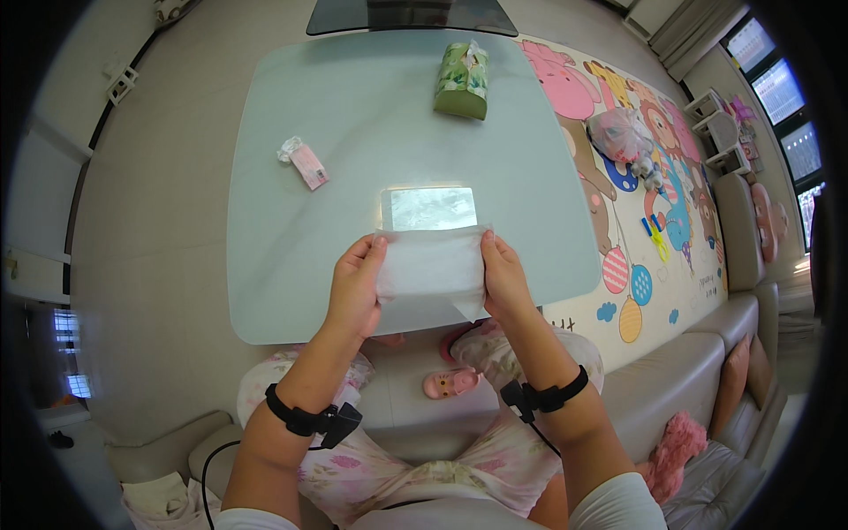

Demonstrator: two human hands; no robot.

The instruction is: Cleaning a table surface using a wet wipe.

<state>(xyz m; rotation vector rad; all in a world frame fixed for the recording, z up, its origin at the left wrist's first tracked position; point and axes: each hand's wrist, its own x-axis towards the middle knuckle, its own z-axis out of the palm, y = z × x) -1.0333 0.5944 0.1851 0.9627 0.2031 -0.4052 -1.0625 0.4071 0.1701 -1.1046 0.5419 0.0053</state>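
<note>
A thin white tissue [430, 262] is stretched between my two hands above the near edge of a pale glass-topped table [371, 152]. My left hand [358, 278] pinches its left side, thumb on top. On the opposite side, my right hand [505, 271] grips the upper right corner, and a loose lower corner hangs beside it. Just beyond the tissue's top edge lies a bright, glossy rectangle [434, 208]; I cannot tell whether it is a flat object or a reflection. To the left rests a small pink tissue packet [309, 165] with white tissue sticking out.
A green tissue pack [462, 83] stands at the table's far right. A dark panel [411, 16] borders the far edge. Rightward are a cartoon play mat [623, 265], a filled plastic bag [621, 134] and a grey sofa [669, 351]. A pink slipper [450, 383] lies on the floor below.
</note>
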